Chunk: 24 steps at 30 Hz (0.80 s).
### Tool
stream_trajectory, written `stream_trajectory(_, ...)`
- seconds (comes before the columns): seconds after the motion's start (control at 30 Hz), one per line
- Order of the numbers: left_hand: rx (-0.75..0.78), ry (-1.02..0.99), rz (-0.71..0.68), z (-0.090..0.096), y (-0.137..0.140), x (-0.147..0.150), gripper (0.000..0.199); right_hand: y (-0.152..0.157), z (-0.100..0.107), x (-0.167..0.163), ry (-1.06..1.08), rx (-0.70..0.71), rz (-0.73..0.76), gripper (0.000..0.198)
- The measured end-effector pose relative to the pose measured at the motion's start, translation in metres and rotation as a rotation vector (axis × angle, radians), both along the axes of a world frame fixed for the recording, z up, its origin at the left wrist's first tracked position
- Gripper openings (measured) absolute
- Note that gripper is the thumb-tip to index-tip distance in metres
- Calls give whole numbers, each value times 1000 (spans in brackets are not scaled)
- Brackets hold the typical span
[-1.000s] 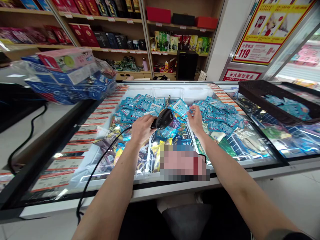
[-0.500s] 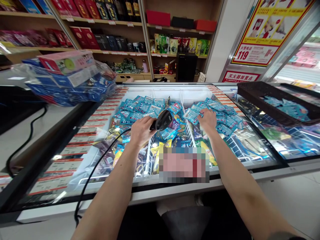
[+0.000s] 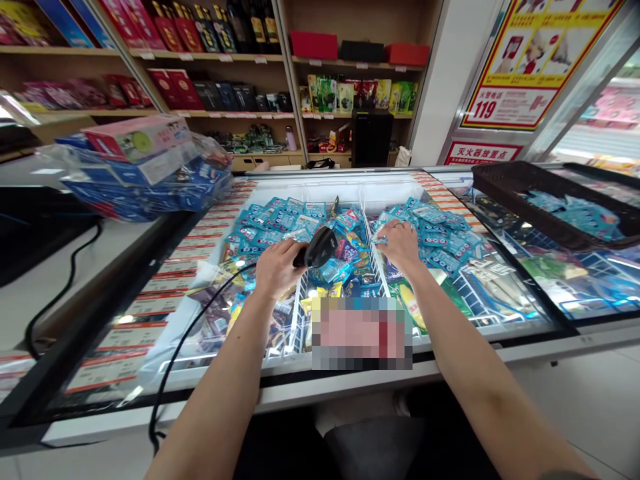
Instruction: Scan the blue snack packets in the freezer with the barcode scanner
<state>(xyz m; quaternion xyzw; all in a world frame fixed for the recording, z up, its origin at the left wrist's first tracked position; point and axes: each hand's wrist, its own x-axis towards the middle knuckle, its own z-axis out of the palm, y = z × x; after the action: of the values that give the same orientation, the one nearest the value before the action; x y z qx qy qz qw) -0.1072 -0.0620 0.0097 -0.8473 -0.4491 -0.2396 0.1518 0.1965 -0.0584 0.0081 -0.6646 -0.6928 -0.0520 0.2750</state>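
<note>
My left hand [image 3: 280, 268] is wrapped round a black handheld barcode scanner [image 3: 321, 247], its head tilted towards the middle of the glass-topped freezer. A black cable runs from the scanner down past my left forearm. My right hand [image 3: 400, 245] has its fingers bent onto a small blue packet [image 3: 384, 221] at the left edge of the right pile; the fingertips are partly hidden. More blue packets [image 3: 440, 233] lie overlapping to its right. Another spread of blue packets [image 3: 280, 217] lies beyond my left hand.
Wire baskets [image 3: 376, 257] with mixed coloured packs show inside the freezer [image 3: 345, 190]. A brown basket [image 3: 530, 200] with blue packets stands at right. Plastic-wrapped boxes [image 3: 150, 167] sit at left. Stocked shelves [image 3: 215, 57] line the back.
My right hand has shifted left and slightly down at the edge of the right pile. My left hand has moved a little left and down with the scanner.
</note>
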Motion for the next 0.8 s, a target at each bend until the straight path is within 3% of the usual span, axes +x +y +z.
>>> stream_trajectory(0.13,-9,-4,15,1,-2,2,46,-2,2,4,41,74,-52,10)
stream_trajectory(0.33,-51,50,13,12,-2,3,31,1,-3,-1,131,111,-52,21)
stream_trajectory(0.5,23,90,42,21,-4,-20,31,1,-9,-13,20,162,38,20)
stream_trajectory(0.8,90,-6,148,-4,-9,-62,35,-1,-14,-31,-167,37,109,26)
